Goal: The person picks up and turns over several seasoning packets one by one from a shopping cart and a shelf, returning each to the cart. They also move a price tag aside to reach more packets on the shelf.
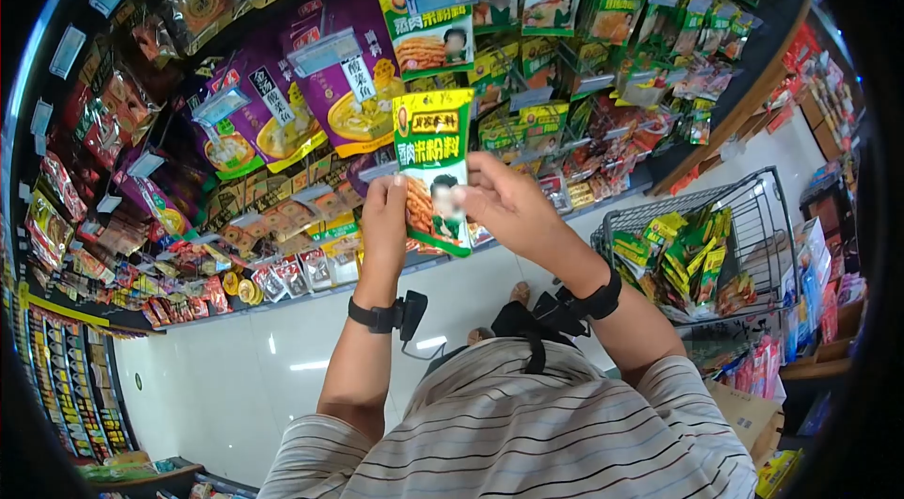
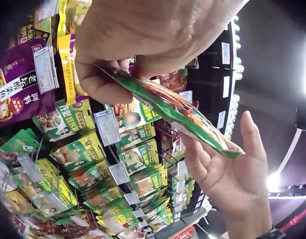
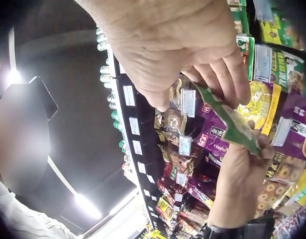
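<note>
Green and yellow, one packet (image 1: 433,174) reading 蒸肉米粉料 is in front of the shelf display, between two hands. The left hand (image 1: 381,221) is clamped on its edge; the right hand (image 1: 513,212) is spread, thumb lifted, fingers touching the packet's back. Up and left of the packet hang two large purple bags (image 1: 350,89), 酸菜鱼 legible on both. One matching packet (image 1: 428,24) hangs above it. Right of it, one wire cart (image 1: 765,226) carries many green-yellow packets (image 1: 673,259).
</note>
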`<state>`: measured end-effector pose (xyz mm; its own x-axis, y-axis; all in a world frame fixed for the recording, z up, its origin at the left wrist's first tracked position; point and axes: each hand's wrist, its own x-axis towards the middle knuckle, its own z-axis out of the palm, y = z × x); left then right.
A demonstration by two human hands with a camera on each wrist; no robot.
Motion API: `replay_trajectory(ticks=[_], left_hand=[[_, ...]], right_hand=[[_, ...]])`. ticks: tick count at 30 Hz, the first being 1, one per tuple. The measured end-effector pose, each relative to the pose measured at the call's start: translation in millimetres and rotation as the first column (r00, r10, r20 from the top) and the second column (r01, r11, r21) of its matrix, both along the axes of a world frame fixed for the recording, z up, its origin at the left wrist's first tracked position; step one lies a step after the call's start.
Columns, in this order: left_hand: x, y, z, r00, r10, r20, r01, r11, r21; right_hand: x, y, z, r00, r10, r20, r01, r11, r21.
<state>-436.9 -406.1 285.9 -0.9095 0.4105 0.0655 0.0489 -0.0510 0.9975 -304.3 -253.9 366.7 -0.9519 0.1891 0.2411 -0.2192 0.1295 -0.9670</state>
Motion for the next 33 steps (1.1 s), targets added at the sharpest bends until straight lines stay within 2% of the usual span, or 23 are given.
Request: replay_trajectory(ticks=[2,3,4,5,6,8,9,13,16,18,20,21,23,24,31,33], left_hand=[[4.4,1.0,16.3,0.995,-0.055,0.078,0.050,0.996,0.069],[5.6,-1.9,28.5,0.987,-0.098,0.125,0.085,0.990,0.110],[5.7,-4.6,35.5,0.975,-0.142,0.174,0.116,0.982,0.150],[3.6,-4.6,38.2,0.930,-0.272,0.249,0.176,0.921,0.349],[0.6,-3.8,41.2,0.925,-0.303,0.231,0.209,0.911,0.356],[-4.6,-1.3,49.0,0.912,-0.364,0.189,0.278,0.887,0.370],[-2.3,3.5,55.5,0.917,-0.353,0.184,0.272,0.893,0.358],[-7.3,14.3,61.1,0.964,-0.235,0.125,0.196,0.944,0.264],[-18.7,17.6,64.1,0.982,-0.155,-0.107,0.169,0.975,0.141],[-23.3,18.2,68.3,0.987,-0.141,-0.082,0.151,0.980,0.128],[-27.3,18.3,76.4,0.989,-0.141,-0.037,0.144,0.981,0.129],[-23.8,19.7,85.1,0.993,-0.110,-0.047,0.114,0.989,0.096],[-31.6,27.4,80.0,0.989,-0.105,-0.105,0.121,0.979,0.162],[-35.4,31.0,78.7,0.986,-0.102,-0.134,0.127,0.973,0.195],[-51.9,47.9,81.8,0.997,-0.071,-0.032,0.076,0.981,0.178],[-55.3,53.8,79.3,0.995,-0.069,-0.073,0.081,0.979,0.189]], right_hand=[[-0.5,12.1,4.2,0.988,-0.041,0.151,0.033,0.998,0.057],[-5.2,15.9,-3.5,0.990,-0.109,0.093,0.107,0.994,0.028],[-8.4,20.1,-7.8,0.992,-0.098,0.085,0.102,0.994,-0.045],[-12.1,24.5,-9.2,0.993,-0.086,0.076,0.095,0.989,-0.118],[-16.1,29.4,-7.9,0.995,-0.075,0.060,0.085,0.979,-0.187],[-19.4,36.3,-4.9,0.988,-0.033,0.149,0.061,0.980,-0.187],[-24.3,40.4,-11.4,0.980,-0.012,0.197,0.047,0.983,-0.175],[-37.1,58.6,-6.1,0.981,0.007,0.192,0.024,0.988,-0.154],[-53.4,81.8,6.4,0.991,-0.065,0.117,0.087,0.976,-0.199],[-61.4,92.6,23.5,0.991,-0.132,0.025,0.134,0.972,-0.191],[-74.2,106.5,33.0,0.991,-0.137,-0.006,0.135,0.979,-0.155],[-78.6,109.9,40.8,0.990,-0.141,-0.020,0.137,0.981,-0.136],[-87.3,113.6,51.9,0.990,-0.116,-0.074,0.108,0.988,-0.107],[-93.2,116.1,54.0,0.991,-0.111,-0.075,0.103,0.990,-0.099],[-121.0,120.7,69.4,0.979,-0.097,-0.180,0.086,0.994,-0.068],[-125.7,122.6,73.0,0.981,-0.111,-0.161,0.106,0.994,-0.040]])
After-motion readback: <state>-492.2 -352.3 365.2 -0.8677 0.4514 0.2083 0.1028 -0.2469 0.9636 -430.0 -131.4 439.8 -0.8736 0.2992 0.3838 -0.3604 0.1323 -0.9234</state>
